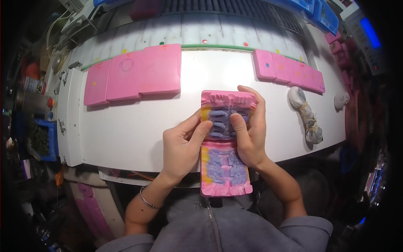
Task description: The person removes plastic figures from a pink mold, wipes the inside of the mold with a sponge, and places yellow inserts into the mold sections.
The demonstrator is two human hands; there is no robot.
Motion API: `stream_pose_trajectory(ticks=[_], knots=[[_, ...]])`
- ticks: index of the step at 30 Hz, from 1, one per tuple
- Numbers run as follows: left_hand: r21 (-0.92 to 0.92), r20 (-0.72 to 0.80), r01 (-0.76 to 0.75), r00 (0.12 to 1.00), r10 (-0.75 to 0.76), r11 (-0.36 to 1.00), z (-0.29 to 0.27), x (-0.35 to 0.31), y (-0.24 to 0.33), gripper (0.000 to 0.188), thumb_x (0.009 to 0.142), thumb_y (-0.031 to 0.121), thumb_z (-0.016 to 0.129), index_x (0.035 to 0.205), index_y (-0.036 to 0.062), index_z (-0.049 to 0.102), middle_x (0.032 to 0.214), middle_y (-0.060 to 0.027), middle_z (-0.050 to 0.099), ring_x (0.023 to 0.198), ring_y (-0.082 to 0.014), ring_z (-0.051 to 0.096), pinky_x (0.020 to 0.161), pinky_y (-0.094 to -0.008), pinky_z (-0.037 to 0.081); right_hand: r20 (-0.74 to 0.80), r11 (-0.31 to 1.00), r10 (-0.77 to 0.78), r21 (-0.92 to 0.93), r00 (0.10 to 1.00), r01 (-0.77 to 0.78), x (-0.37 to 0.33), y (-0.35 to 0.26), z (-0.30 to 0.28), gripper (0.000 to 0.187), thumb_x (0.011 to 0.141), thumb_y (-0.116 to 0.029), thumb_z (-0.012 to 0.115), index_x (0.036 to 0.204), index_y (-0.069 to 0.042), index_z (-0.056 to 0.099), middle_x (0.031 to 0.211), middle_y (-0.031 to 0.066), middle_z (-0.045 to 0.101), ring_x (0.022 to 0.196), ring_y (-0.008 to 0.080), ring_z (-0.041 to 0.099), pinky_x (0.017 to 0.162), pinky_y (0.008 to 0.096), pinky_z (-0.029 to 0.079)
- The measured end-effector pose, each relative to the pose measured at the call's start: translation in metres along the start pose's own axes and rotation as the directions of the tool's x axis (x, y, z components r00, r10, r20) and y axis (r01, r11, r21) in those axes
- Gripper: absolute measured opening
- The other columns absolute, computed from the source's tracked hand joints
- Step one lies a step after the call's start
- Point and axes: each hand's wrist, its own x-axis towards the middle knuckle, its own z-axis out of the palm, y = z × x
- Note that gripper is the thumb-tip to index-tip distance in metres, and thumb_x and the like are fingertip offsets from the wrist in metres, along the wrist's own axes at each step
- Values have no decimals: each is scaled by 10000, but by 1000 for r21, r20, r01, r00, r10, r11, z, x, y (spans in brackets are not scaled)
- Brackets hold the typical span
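Note:
A pink rubbery mold [222, 190] lies unfolded between my hands at the front edge of the white table, its lower half hanging over my lap. Purple-grey elongated pieces [217, 113] sit in its upper half, and the lower half shows purple-grey relief shapes with yellow along the left side. My left hand [180, 145] grips the left edge, thumb on the pieces. Around the right edge wraps my right hand [254, 136], fingers behind and thumb pressed onto the middle of the upper half. The fingers behind the mold are partly hidden.
Large pink blocks [161, 69] stand in a row at the back left of the white table [126, 134]; smaller pink blocks [285, 70] line the back right. A tied white cloth bundle [305, 115] lies at the right. Behind runs a slatted conveyor [189, 31].

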Motion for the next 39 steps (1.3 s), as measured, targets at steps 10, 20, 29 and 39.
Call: stream_pose_trajectory(ticks=[10,20,29,39], knots=[[-106,47,61,997,-56,992,-3,7,4,337,942,141,520,1182,-96,530,946,-66,626,808,-59,540,713,-201,458,-12,997,-73,38,997,73,-2,3,0,445,932,-73,466,1313,23,258,1165,138,446,1071,188,478,949,295,363],[-189,3,1,1000,-1,982,10,8,2,287,924,127,552,1134,-68,539,961,-67,610,845,-71,545,748,-210,454,19,994,-62,91,998,60,-2,3,1,440,940,-102,470,1308,30,268,1188,136,437,1059,177,486,927,289,380],[-159,-25,-85,996,83,983,15,9,0,263,920,133,559,1106,-51,533,975,-52,597,862,-64,535,756,-208,441,27,992,-4,123,1000,1,3,-4,3,426,946,-99,441,1319,22,274,1158,138,478,1055,172,493,918,282,384],[-72,12,-74,997,75,995,20,11,2,323,961,186,474,1188,-30,394,1029,-80,557,921,-108,525,823,-246,425,79,997,-22,74,997,16,3,0,0,794,760,-89,700,1364,20,197,1134,172,511,1053,205,528,916,315,407]])
